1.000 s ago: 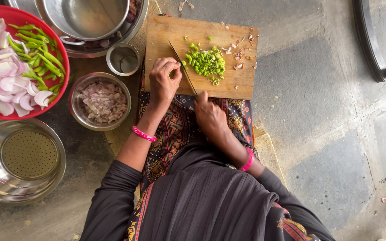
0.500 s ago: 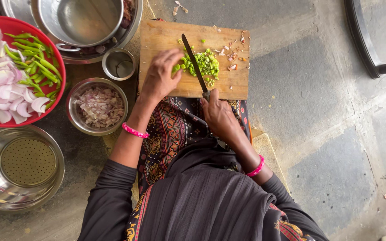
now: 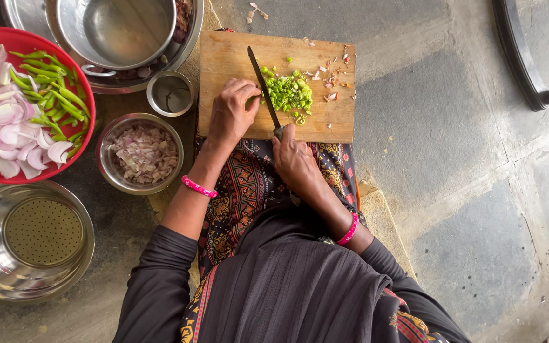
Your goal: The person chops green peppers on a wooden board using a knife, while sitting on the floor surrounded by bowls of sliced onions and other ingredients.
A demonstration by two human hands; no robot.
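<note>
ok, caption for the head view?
Right hand slices green chillies with a dark knife on a wooden board; left hand steadies them.

Grey stone-slab floor (image 3: pixel 452 127) seen from above. Wooden cutting board (image 3: pixel 236 57) laid on it; beside board, small steel cup (image 3: pixel 169 93), steel bowl of chopped onion (image 3: pixel 140 152), red basin (image 3: pixel 46 47), perforated steel vessel (image 3: pixel 30 238), large steel tray (image 3: pixel 185 38).
</note>
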